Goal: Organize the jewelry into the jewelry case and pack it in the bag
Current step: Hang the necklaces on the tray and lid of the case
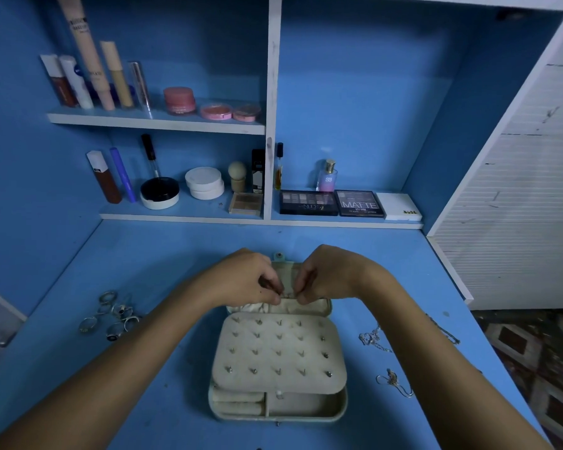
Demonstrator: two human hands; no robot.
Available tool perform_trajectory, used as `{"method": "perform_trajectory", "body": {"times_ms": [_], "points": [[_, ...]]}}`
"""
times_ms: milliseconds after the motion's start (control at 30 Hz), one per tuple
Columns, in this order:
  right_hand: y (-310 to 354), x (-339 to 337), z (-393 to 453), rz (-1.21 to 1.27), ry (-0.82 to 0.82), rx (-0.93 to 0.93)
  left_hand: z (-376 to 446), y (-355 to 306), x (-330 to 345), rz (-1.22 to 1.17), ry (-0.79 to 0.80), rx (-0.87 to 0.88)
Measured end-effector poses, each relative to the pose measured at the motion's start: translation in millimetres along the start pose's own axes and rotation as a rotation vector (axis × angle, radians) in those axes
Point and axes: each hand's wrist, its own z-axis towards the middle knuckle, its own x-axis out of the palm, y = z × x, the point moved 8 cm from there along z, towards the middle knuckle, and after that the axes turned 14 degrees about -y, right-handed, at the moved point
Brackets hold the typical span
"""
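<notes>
An open pale jewelry case [306,412] lies on the blue desk, its beige earring panel [278,350] dotted with several small studs. My left hand [244,277] and my right hand [330,274] meet over the case's raised lid pocket [285,308]. Both pinch something tiny and thin between thumb and fingertips; it is too small to name. Several silver rings [111,315] lie in a pile left of the case. Thin silver chains [376,341] and another necklace [395,383] lie to its right. No bag is in view.
Shelves behind the desk hold cosmetics: tubes [88,79], pink jars [179,100], white compacts [205,182], a perfume bottle [327,177] and eyeshadow palettes [309,203]. A white slatted panel [514,206] bounds the right side. Patterned floor [540,362] shows past the desk's right edge.
</notes>
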Motion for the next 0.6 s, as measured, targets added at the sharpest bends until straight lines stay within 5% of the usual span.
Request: {"method": "perform_trajectory", "body": {"times_ms": [600], "points": [[3.0,13.1,-1.2,-0.007,0.071,-0.055,-5.4,15.0,-13.8,0.147,-0.083,-0.033]]}}
